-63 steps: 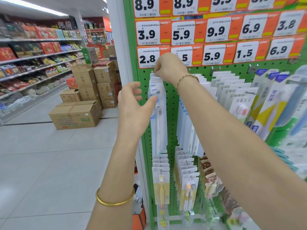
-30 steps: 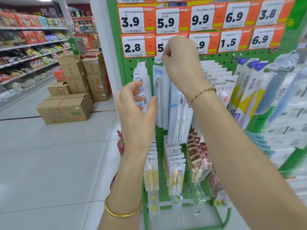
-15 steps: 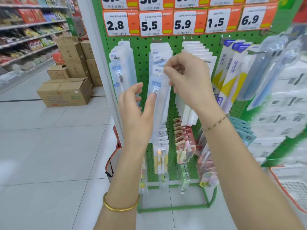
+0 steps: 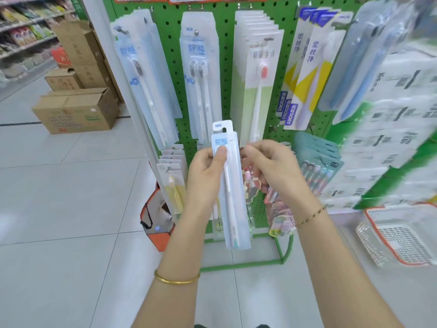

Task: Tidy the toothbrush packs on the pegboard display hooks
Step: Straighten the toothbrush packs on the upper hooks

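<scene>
Pointing upward, near-vertical: toothbrush pack [image 4: 233, 190]

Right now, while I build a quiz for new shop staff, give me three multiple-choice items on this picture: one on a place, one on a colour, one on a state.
1. Where is the white mesh basket with the orange rim?
A) on a top hook
B) low, at the right of the stand
C) on the cardboard boxes

2. What colour is the perforated metal pegboard?
A) green
B) red
C) black

3. The clear plastic pack with one white toothbrush is:
A) hung on a hook
B) lying on the floor
C) held off the hooks by the left hand

Answers:
1 B, it shows at the lower right, beside the stand's foot.
2 A, green shows between the hanging packs.
3 C, the thumb presses its front and its hang hole is free.
</scene>
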{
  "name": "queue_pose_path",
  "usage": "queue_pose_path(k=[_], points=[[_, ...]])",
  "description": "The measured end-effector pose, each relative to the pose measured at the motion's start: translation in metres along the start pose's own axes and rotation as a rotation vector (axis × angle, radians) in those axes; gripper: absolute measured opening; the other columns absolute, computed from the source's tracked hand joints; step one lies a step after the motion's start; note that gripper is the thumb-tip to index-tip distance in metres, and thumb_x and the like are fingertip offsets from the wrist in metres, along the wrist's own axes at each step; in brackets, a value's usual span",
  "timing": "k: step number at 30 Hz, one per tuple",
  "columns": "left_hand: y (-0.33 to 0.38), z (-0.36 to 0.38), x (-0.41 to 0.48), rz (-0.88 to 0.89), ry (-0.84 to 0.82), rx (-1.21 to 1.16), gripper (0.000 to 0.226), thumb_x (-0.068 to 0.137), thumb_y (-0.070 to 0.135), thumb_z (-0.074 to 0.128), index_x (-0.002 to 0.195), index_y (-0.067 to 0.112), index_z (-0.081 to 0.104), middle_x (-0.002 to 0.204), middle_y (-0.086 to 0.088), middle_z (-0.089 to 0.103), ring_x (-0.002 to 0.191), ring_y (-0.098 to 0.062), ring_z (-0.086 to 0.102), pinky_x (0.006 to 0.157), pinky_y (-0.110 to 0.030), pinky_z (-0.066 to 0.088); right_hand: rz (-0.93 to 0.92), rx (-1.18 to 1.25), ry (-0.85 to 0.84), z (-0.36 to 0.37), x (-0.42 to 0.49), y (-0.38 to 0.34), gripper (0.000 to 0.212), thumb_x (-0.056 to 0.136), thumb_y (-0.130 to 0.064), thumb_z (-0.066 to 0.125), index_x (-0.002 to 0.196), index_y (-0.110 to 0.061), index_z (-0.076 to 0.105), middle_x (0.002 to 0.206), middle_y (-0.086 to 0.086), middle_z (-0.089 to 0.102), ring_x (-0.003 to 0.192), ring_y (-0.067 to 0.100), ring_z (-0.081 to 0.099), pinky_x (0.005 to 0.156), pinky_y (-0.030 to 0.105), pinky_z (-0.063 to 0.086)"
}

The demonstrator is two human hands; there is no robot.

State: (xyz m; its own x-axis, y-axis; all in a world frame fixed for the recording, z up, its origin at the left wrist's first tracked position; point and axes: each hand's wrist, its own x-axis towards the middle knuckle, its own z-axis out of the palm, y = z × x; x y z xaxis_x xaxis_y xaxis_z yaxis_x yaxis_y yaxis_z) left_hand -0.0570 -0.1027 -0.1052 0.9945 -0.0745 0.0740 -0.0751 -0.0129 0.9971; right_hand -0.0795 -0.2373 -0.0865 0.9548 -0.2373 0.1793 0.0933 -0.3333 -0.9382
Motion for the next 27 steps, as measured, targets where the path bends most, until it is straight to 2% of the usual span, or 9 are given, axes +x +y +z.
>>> queue_pose_path(k=[2,4,6,9,12,16,19,23,27], points=[[-0.006,0.006,0.004,-0.035,0.038,-0.039,0.027,0.092,0.044,0.056,0.081,0.020,0.058,0.079,0.000,0.060,0.073,-0.013,0.056,0.071,-0.033,0.045,0.057,-0.040,-0.085,0.004,-0.010,0.021,0.023,0.094,-0.022,0.057,0.081,-0.005,0.064,0.050,-0.004,0.053,0.036,0.005,0.040,0.040,0.016,0.033],[-0.008,0.012,0.006,-0.028,0.064,-0.035,0.030,0.095,0.038,0.054,0.074,0.017,0.053,0.068,0.006,0.047,0.060,-0.004,0.044,0.060,-0.023,0.038,0.067,-0.042,-0.131,0.009,-0.017,0.034,0.027,0.093,-0.022,0.059,0.074,-0.003,0.058,0.049,0.000,0.048,0.040,0.009,0.040,0.045,0.021,0.034],[-0.010,0.016,0.007,-0.021,0.064,-0.037,0.027,0.096,0.034,0.053,0.076,0.016,0.051,0.068,0.008,0.044,0.056,0.002,0.040,0.057,-0.014,0.038,0.067,-0.012,-0.135,0.012,-0.019,0.042,0.029,0.093,-0.019,0.059,0.068,-0.006,0.052,0.048,-0.002,0.046,0.042,0.007,0.038,0.049,0.022,0.033],[-0.014,0.017,0.004,-0.006,-0.017,-0.046,0.011,0.096,0.028,0.054,0.090,0.019,0.055,0.079,0.008,0.055,0.062,0.008,0.049,0.061,-0.006,0.041,0.069,0.026,-0.110,0.014,-0.020,0.048,0.033,0.094,-0.018,0.057,0.068,0.001,0.048,0.045,-0.007,0.042,0.042,0.005,0.034,0.049,0.021,0.029],[-0.025,0.014,0.001,-0.022,-0.125,0.014,0.009,0.095,0.021,0.057,0.103,0.022,0.054,0.098,0.000,0.065,0.082,-0.001,0.060,0.078,-0.019,0.050,0.081,0.062,-0.073,0.014,-0.021,0.052,0.035,0.094,-0.017,0.056,0.071,0.007,0.046,0.046,-0.006,0.039,0.041,0.005,0.031,0.046,0.019,0.028],[-0.034,0.012,-0.004,-0.013,-0.187,0.069,0.020,0.094,0.016,0.057,0.110,0.025,0.051,0.100,0.000,0.066,0.089,-0.011,0.064,0.081,-0.030,0.051,0.105,0.079,-0.050,0.013,-0.022,0.051,0.033,0.095,-0.015,0.055,0.080,0.014,0.051,0.048,-0.001,0.038,0.038,0.003,0.030,0.042,0.015,0.028],[-0.035,0.005,-0.003,-0.023,-0.320,0.099,0.027,0.093,0.015,0.058,0.117,0.026,0.052,0.106,-0.003,0.068,0.098,-0.021,0.066,0.086,-0.037,0.054,0.149,0.130,-0.029,0.010,-0.024,0.052,0.028,0.096,-0.015,0.053,0.077,0.005,0.054,0.047,-0.002,0.039,0.035,0.002,0.030,0.038,0.013,0.027],[-0.040,-0.004,-0.006,-0.077,-0.586,0.214,0.049,0.090,0.010,0.063,0.130,0.030,0.044,0.109,-0.007,0.067,0.095,-0.028,0.063,0.081,-0.037,0.055,0.211,0.170,0.064,0.008,-0.024,0.059,0.027,0.097,-0.018,0.053,0.080,0.002,0.056,0.050,0.001,0.040,0.035,0.003,0.032,0.038,0.014,0.029],[-0.053,-0.007,-0.014,-0.200,-0.780,0.349,0.086,0.076,0.018,0.073,0.145,0.034,0.024,0.123,-0.013,0.061,0.112,-0.034,0.058,0.094,-0.050,0.050,0.259,0.190,0.161,0.005,-0.025,0.071,0.029,0.096,-0.016,0.054,0.069,-0.008,0.051,0.050,0.001,0.042,0.034,0.003,0.033,0.039,0.017,0.029]])
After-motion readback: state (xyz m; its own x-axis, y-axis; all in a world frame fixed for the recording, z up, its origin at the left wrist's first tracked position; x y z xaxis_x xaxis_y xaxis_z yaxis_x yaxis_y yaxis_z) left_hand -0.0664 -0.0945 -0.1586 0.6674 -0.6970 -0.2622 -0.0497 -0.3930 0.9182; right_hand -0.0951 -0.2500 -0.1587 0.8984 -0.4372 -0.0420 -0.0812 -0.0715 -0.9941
